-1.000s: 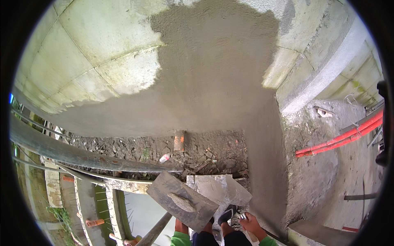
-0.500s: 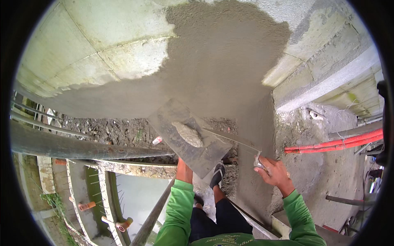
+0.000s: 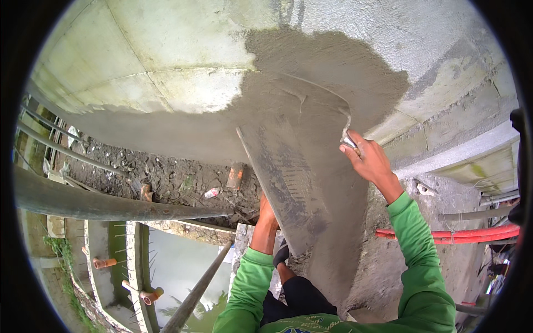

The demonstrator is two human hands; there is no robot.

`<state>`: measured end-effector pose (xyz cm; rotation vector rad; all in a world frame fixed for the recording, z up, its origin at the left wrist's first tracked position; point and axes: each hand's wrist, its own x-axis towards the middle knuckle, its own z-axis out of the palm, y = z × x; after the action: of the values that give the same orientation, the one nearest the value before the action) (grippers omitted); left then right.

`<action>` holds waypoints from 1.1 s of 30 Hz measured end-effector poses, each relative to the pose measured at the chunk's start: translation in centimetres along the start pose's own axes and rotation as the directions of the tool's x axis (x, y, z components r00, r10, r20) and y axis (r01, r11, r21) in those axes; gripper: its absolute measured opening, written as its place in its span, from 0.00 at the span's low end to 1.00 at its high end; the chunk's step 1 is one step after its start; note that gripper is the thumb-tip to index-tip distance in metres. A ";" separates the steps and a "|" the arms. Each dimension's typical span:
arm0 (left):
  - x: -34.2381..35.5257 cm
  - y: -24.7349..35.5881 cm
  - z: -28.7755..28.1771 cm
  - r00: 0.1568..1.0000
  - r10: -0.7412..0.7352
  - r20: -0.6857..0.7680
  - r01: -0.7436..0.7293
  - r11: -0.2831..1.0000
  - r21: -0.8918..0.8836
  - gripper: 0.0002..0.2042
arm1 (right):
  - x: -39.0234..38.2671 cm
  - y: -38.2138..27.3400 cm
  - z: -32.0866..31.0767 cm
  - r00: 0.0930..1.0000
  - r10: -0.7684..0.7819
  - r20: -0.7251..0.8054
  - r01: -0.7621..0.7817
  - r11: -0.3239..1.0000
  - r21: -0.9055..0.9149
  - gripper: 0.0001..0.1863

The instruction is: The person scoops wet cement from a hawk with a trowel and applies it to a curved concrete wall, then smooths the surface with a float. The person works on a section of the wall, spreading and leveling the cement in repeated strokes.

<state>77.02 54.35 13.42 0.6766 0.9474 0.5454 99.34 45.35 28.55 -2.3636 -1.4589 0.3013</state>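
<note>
My left hand (image 3: 267,213) grips a flat rectangular hawk (image 3: 286,183) from beneath, so most of its fingers are hidden. The hawk is tilted, its upper end close to the wall, with only a thin smear of mortar on its face. My right hand (image 3: 373,161) is closed around the handle of a plastering trowel (image 3: 348,117). The trowel's blade lies against a wet grey mortar patch (image 3: 372,64) on the concrete wall (image 3: 183,33). A ridge of fresh mortar shows beside the blade.
A thick dark pipe (image 3: 111,202) runs across the left, above a rubble-filled trench (image 3: 161,177). Below it lies a water pool (image 3: 186,258) with a slanting pole (image 3: 197,288). Red conduits (image 3: 449,236) cross the right side. My foot (image 3: 281,254) stands beneath the hawk.
My right hand has raised the trowel from beside the hawk up onto the wall. The mortar lump has left the hawk, which has tilted and shifted right.
</note>
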 end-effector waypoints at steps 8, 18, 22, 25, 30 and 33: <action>0.0 -9.0 -7.5 0.980 -0.178 -0.084 0.102 0.827 -0.552 0.19 | 1.6 3.2 9.3 0.995 0.028 -0.091 -0.017 0.993 0.118 0.23; -1.5 -8.5 -8.0 0.989 -0.111 -0.094 0.057 0.892 -0.449 0.17 | 5.3 6.5 5.7 0.994 0.069 -0.086 -0.053 0.983 0.175 0.28; -0.7 -10.3 -9.2 0.993 -0.100 -0.055 0.065 0.891 -0.450 0.18 | 4.6 10.3 2.5 0.991 0.083 -0.102 -0.048 0.950 0.308 0.30; -0.3 -11.0 -9.3 0.986 -0.153 -0.066 0.106 0.880 -0.463 0.18 | 3.9 13.2 -0.3 0.992 0.073 -0.107 -0.028 0.928 0.371 0.30; -0.4 -10.2 -8.0 0.983 -0.183 -0.019 0.139 0.807 -0.574 0.19 | 0.9 17.3 -3.5 0.979 0.197 -0.059 -0.133 0.823 0.553 0.27; 0.2 -10.4 -7.9 0.981 -0.193 0.006 0.155 0.769 -0.620 0.19 | -2.0 17.4 -3.1 0.970 0.238 -0.050 -0.146 0.732 0.665 0.25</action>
<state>71.56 49.70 2.47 -0.0285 0.8058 0.6671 113.84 35.87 24.42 -1.8890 -0.8376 0.5919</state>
